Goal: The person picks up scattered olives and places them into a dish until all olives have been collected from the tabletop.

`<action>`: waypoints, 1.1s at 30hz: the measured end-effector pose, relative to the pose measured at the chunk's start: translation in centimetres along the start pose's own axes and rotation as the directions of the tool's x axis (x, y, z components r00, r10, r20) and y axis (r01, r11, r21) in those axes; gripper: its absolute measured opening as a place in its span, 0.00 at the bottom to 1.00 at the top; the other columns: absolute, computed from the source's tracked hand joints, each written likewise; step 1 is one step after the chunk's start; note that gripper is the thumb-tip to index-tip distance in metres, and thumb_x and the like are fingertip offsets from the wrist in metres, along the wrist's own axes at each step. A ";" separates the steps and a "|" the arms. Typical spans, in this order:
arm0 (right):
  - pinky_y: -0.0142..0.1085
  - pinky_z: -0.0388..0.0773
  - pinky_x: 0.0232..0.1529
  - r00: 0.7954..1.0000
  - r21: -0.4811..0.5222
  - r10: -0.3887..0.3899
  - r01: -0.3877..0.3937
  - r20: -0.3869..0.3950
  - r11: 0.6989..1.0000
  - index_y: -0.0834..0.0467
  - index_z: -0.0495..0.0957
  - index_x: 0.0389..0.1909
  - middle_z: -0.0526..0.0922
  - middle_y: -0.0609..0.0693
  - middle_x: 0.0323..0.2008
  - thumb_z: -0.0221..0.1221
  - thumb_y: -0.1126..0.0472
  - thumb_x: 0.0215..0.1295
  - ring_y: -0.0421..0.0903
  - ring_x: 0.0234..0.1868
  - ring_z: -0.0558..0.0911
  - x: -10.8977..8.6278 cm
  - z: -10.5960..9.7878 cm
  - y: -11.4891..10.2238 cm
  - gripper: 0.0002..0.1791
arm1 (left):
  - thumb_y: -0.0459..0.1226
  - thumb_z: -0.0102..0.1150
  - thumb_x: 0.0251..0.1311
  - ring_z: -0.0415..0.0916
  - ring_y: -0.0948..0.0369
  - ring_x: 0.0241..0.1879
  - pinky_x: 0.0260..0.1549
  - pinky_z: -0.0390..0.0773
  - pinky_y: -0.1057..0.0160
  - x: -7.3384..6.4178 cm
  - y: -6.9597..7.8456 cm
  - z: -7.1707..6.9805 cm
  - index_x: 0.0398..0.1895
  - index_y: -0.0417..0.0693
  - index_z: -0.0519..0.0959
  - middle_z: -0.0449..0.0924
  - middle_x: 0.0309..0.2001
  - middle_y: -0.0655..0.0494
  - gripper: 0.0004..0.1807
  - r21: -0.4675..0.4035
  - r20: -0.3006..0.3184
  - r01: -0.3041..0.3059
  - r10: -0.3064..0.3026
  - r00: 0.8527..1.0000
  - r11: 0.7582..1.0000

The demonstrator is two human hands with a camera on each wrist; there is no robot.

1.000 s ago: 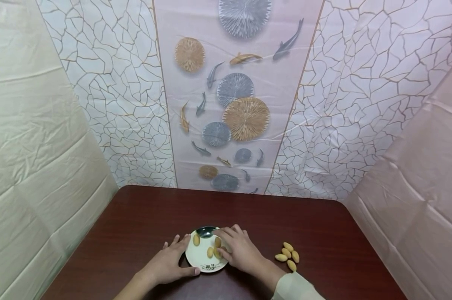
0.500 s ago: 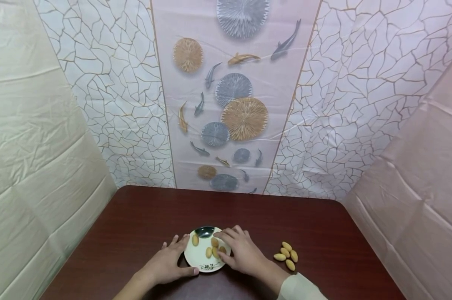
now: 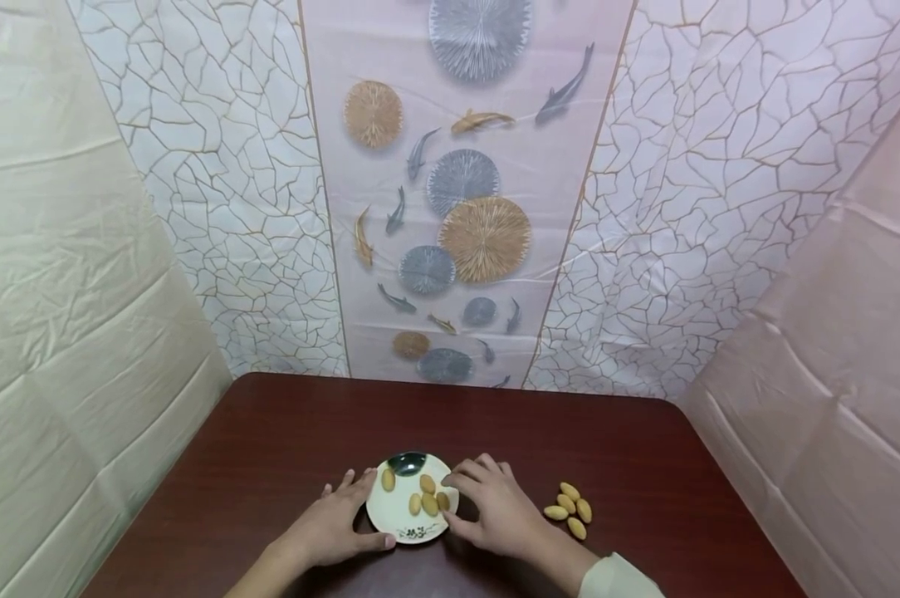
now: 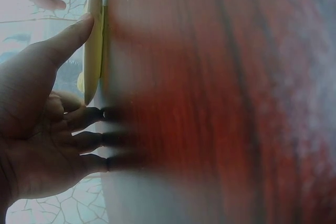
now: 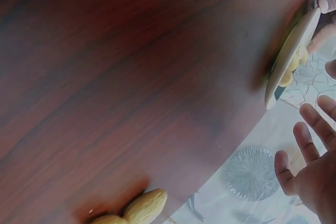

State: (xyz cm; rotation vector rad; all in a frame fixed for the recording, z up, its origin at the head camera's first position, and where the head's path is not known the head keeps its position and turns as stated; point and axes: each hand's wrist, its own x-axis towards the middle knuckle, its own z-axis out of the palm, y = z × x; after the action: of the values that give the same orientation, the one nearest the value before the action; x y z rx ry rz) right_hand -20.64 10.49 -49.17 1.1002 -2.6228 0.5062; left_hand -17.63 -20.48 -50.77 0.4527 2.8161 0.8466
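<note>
A small cream saucer (image 3: 398, 517), with a dark green patch and a printed flower sprig, lies on the table. Several tan, oval, nut-like pieces (image 3: 429, 503) rest in it. My left hand (image 3: 334, 519) holds its left rim between thumb and forefinger; in the left wrist view the thumb (image 4: 73, 35) presses the edge, while other fingertips reach down to the tabletop. At the saucer's right side is my right hand (image 3: 495, 508), fingers spread apart and holding nothing. Its thumb tip is right by the rim. The right wrist view shows those fingers (image 5: 304, 137) loosely extended.
More of the wrinkled tan pieces (image 3: 566, 503) lie in a loose cluster to the right of my right forearm. The dark red-brown table (image 3: 308, 423) meets a patterned cloth backdrop (image 3: 435, 332) behind, with plain cloth walls on both sides.
My right hand has drawn back to the right from over the saucer, its fingers parting from the pieces there. My left hand stays on the rim.
</note>
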 end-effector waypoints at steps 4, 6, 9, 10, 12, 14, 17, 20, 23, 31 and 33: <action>0.49 0.77 0.49 1.000 -0.009 0.000 0.000 -0.007 1.000 0.49 0.89 0.56 0.86 0.39 0.53 0.74 0.51 0.69 0.40 0.52 0.77 -0.6 -0.2 0.5 0.17 | 0.67 0.76 0.59 0.54 0.30 0.86 0.81 0.56 0.23 0.0 -0.1 0.1 0.87 0.36 0.60 0.61 0.86 0.37 0.66 -0.006 -0.004 -0.002 0.002 1.000 1.000; 0.48 0.77 0.49 1.000 -0.013 -0.001 0.001 0.001 1.000 0.49 0.88 0.57 0.86 0.39 0.54 0.75 0.51 0.69 0.40 0.52 0.76 -0.9 -0.3 0.8 0.18 | 0.67 0.77 0.59 0.53 0.30 0.86 0.81 0.55 0.23 0.0 -0.2 0.1 0.87 0.35 0.59 0.61 0.86 0.37 0.66 -0.010 -0.006 -0.003 0.003 1.000 1.000; 0.48 0.76 0.49 1.000 -0.008 0.003 -0.003 0.018 1.000 0.49 0.88 0.59 0.86 0.39 0.54 0.75 0.51 0.69 0.40 0.53 0.76 -1.3 -0.6 1.0 0.20 | 0.67 0.77 0.59 0.53 0.30 0.86 0.81 0.55 0.23 0.1 -0.3 0.2 0.87 0.36 0.59 0.61 0.86 0.37 0.66 -0.010 -0.006 -0.004 0.004 1.000 1.000; 0.47 0.76 0.49 1.000 -0.009 0.004 -0.004 0.015 1.000 0.49 0.88 0.59 0.86 0.40 0.54 0.75 0.51 0.68 0.40 0.53 0.76 -1.4 -0.6 1.0 0.20 | 0.67 0.77 0.58 0.53 0.30 0.86 0.81 0.55 0.23 0.0 -0.3 0.2 0.88 0.36 0.59 0.61 0.86 0.37 0.66 -0.008 -0.007 -0.006 0.006 1.000 1.000; 0.47 0.76 0.48 1.000 -0.005 0.013 -0.013 0.004 1.000 0.49 0.88 0.59 0.87 0.40 0.54 0.75 0.51 0.68 0.41 0.53 0.77 -1.7 -0.7 1.1 0.20 | 0.67 0.77 0.58 0.54 0.30 0.86 0.81 0.55 0.23 0.0 -0.4 0.3 0.88 0.36 0.59 0.61 0.86 0.37 0.66 -0.005 -0.010 -0.010 0.010 1.000 1.000; 0.45 0.75 0.47 1.000 -0.011 0.021 -0.021 -0.018 1.000 0.48 0.88 0.58 0.87 0.41 0.53 0.76 0.51 0.67 0.40 0.53 0.77 -2.0 -0.9 1.3 0.20 | 0.67 0.76 0.58 0.54 0.30 0.86 0.81 0.56 0.22 0.0 -0.4 0.3 0.88 0.37 0.59 0.61 0.86 0.37 0.66 -0.004 -0.010 -0.014 0.014 1.000 1.000; 0.43 0.74 0.46 0.998 -0.036 0.029 -0.031 -0.055 0.999 0.46 0.88 0.57 0.87 0.39 0.52 0.77 0.51 0.66 0.40 0.52 0.78 -2.5 -1.2 1.5 0.20 | 0.68 0.76 0.58 0.54 0.30 0.86 0.81 0.56 0.23 0.1 -0.5 0.3 0.88 0.37 0.59 0.61 0.86 0.37 0.66 -0.002 -0.009 -0.015 0.015 1.000 1.000; 0.42 0.75 0.45 0.997 -0.073 0.031 -0.036 -0.076 0.997 0.44 0.88 0.56 0.86 0.37 0.52 0.78 0.51 0.65 0.39 0.51 0.78 -2.9 -1.4 1.9 0.20 | 0.68 0.76 0.59 0.54 0.30 0.86 0.81 0.56 0.23 0.1 -0.5 0.3 0.88 0.37 0.59 0.61 0.87 0.38 0.66 -0.001 -0.007 -0.012 0.012 1.000 1.000; 0.43 0.75 0.45 0.997 -0.098 0.032 -0.039 -0.075 0.994 0.43 0.88 0.56 0.86 0.37 0.52 0.78 0.51 0.64 0.39 0.51 0.78 -3.5 -1.6 2.4 0.20 | 0.68 0.76 0.59 0.54 0.31 0.86 0.81 0.56 0.23 0.1 -0.5 0.3 0.88 0.37 0.59 0.61 0.87 0.38 0.66 -0.002 -0.006 -0.011 0.011 1.000 1.000; 0.39 0.71 0.41 0.996 -0.132 0.019 -0.031 -0.090 0.991 0.45 0.88 0.55 0.86 0.36 0.50 0.80 0.52 0.61 0.38 0.49 0.77 -5.1 -2.0 3.5 0.21 | 0.69 0.75 0.59 0.54 0.31 0.86 0.81 0.56 0.23 0.2 -0.6 0.5 0.88 0.37 0.59 0.61 0.87 0.38 0.67 0.004 -0.002 -0.012 0.012 1.000 1.000; 0.39 0.71 0.41 0.995 -0.142 0.015 -0.029 -0.102 0.989 0.45 0.89 0.54 0.86 0.36 0.50 0.80 0.52 0.60 0.38 0.49 0.77 -5.5 -2.1 3.7 0.21 | 0.69 0.75 0.59 0.54 0.31 0.86 0.81 0.56 0.23 0.2 -0.7 0.5 0.88 0.37 0.59 0.61 0.87 0.38 0.67 0.007 -0.001 -0.010 0.010 1.000 1.000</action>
State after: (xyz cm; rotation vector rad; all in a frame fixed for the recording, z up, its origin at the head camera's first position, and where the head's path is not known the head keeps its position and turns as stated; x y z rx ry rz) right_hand -19.39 17.25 -49.99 0.9766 -2.5417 0.3603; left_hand -17.87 -20.71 -51.56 0.4674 2.8215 0.8389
